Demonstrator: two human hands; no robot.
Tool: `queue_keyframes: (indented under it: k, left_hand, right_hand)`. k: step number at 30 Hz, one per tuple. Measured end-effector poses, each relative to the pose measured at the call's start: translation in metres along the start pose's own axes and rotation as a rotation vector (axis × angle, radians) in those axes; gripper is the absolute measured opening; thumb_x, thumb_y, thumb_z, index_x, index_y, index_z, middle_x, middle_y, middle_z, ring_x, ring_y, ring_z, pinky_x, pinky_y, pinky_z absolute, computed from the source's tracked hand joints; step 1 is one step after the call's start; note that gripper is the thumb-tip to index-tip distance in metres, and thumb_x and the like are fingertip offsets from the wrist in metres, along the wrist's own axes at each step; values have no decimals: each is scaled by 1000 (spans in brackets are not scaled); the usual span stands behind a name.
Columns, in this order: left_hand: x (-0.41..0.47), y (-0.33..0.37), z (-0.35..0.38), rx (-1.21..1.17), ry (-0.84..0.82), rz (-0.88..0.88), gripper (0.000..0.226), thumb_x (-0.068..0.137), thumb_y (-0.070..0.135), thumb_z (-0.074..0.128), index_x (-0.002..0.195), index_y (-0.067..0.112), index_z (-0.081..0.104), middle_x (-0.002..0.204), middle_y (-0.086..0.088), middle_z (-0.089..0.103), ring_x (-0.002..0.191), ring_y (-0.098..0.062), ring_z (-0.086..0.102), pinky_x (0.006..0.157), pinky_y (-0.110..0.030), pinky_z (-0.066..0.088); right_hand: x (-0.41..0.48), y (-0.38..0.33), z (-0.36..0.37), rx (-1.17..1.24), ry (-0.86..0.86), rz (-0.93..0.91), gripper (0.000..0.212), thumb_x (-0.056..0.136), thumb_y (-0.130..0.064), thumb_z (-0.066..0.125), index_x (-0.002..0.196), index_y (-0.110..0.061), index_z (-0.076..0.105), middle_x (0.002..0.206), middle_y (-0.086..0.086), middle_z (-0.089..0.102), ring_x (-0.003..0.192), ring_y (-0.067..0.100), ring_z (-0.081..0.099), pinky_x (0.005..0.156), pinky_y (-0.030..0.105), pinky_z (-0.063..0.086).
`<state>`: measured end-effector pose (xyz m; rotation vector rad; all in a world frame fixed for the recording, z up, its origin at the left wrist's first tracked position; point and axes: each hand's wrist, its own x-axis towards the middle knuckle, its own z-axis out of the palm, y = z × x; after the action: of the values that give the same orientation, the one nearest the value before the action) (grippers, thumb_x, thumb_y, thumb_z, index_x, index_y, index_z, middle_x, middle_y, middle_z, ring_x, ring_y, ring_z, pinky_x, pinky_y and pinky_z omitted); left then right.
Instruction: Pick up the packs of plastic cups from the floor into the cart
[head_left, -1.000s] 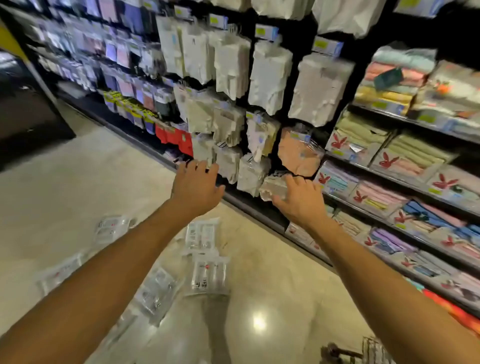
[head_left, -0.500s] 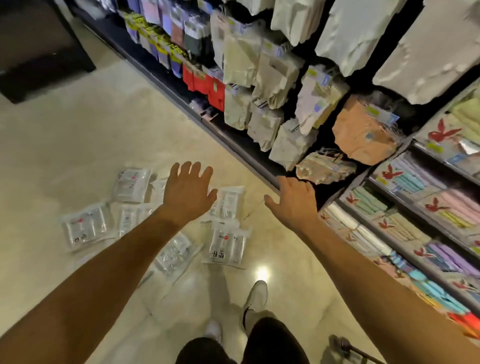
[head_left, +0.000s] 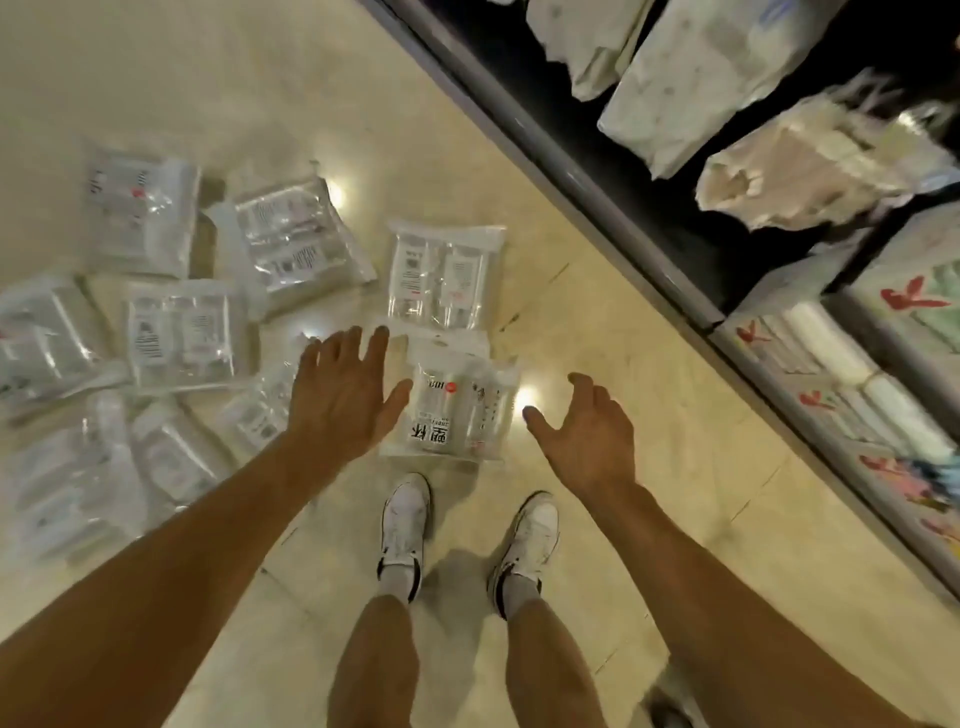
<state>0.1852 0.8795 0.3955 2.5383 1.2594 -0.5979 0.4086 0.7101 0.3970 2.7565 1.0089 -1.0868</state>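
1. The view is now tipping steeply down toward the floor (head_left: 623, 545); a second ago it was facing the store shelving (head_left: 649, 218), with both hands raised at shelf height, and half a second ago the hands were already dropping toward the packs.
2. The left hand (head_left: 345, 400) is hanging spread wide, fingers splayed, gripping nothing, just beside the left edge of the nearest pack of plastic cups (head_left: 457, 410) and partly covering it in this view.
3. The right hand (head_left: 587, 431) is hovering on the other side of that pack, fingers loosely curled and open, also carrying nothing, a little apart from the pack's right edge.
4. The nearest pack is lying flat on the floor just ahead of the person's white shoes (head_left: 405, 525), and another pack (head_left: 447, 275) is lying just beyond it.
5. More packs (head_left: 182, 332) are lying scattered and overlapping to the left, still on the floor.
6. The cart is not showing clearly; a dark shape at the bottom right edge may belong to it, but I cannot tell.
7. Judging from this, the person is shifting from approach to a two-handed grasp of the nearest pack, and no pack is lifted yet.
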Motion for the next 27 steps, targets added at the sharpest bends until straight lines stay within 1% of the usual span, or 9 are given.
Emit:
queue_keyframes:
  k: [5, 10, 12, 14, 16, 18, 22, 24, 27]
  left_hand:
    - [76, 0, 178, -120, -134, -42, 86, 104, 68, 39, 155, -1, 44, 141, -26, 62, 126, -47, 62, 101, -57, 51]
    - [142, 7, 324, -353, -242, -229, 102, 97, 74, 50, 167, 6, 20, 165, -21, 39, 149, -42, 42, 117, -58, 39]
    - [160, 3, 366, -519, -251, -344, 113, 89, 77, 59, 167, 8, 16, 166, -19, 38, 150, -40, 43, 118, -58, 40]
    - [173, -5, 399, -673, -221, -419, 114, 81, 80, 65, 163, 12, 23, 154, -12, 53, 136, -35, 58, 111, -56, 49]
    - [183, -12, 422, -762, -183, -441, 100, 81, 76, 73, 154, 16, 39, 136, 0, 62, 116, -24, 66, 101, -48, 55]
    - [189, -11, 431, -790, -164, -440, 81, 84, 67, 78, 142, 17, 50, 125, 2, 62, 106, -17, 62, 94, -41, 54]
    - [180, -5, 421, -879, -238, -453, 47, 94, 44, 77, 121, 16, 51, 94, 12, 56, 82, -3, 57, 68, -20, 42]
    - [167, -3, 398, -943, -248, -446, 53, 92, 44, 79, 127, 15, 53, 103, 11, 64, 90, -4, 64, 69, -21, 46]
    - [137, 5, 338, -1051, -248, -457, 73, 82, 49, 85, 135, 13, 49, 117, 4, 68, 99, -12, 69, 81, -32, 57]
  right_hand:
    - [87, 40, 158, 222, -124, 144, 94, 94, -67, 69, 163, -16, 29, 161, 12, 47, 145, 35, 50, 114, 52, 47]
    - [173, 82, 288, 438, -158, 209, 109, 87, -68, 78, 166, -14, 23, 163, 14, 44, 147, 34, 49, 114, 52, 48]
    - [205, 97, 326, 547, -161, 237, 115, 81, -71, 82, 163, -14, 25, 155, 14, 51, 139, 33, 55, 112, 52, 50]
    - [232, 107, 353, 644, -146, 261, 110, 77, -68, 86, 156, -13, 32, 130, 1, 62, 119, 22, 66, 99, 39, 56]
    - [253, 111, 372, 718, -138, 270, 89, 82, -51, 92, 146, -14, 42, 111, -11, 64, 98, 3, 67, 76, 16, 54]
    - [267, 112, 386, 778, -113, 263, 75, 79, -40, 96, 133, -17, 50, 111, -8, 67, 93, -1, 67, 64, 7, 50]
    - [263, 114, 386, 880, -111, 275, 66, 77, -33, 99, 123, -13, 57, 112, -2, 70, 89, 7, 69, 62, 12, 55]
    - [247, 111, 369, 921, -132, 303, 73, 74, -38, 101, 126, -9, 58, 112, 2, 73, 91, 11, 74, 63, 16, 59]
    - [206, 109, 320, 991, -159, 313, 98, 60, -56, 104, 131, -6, 60, 115, 9, 78, 98, 23, 80, 81, 41, 69]
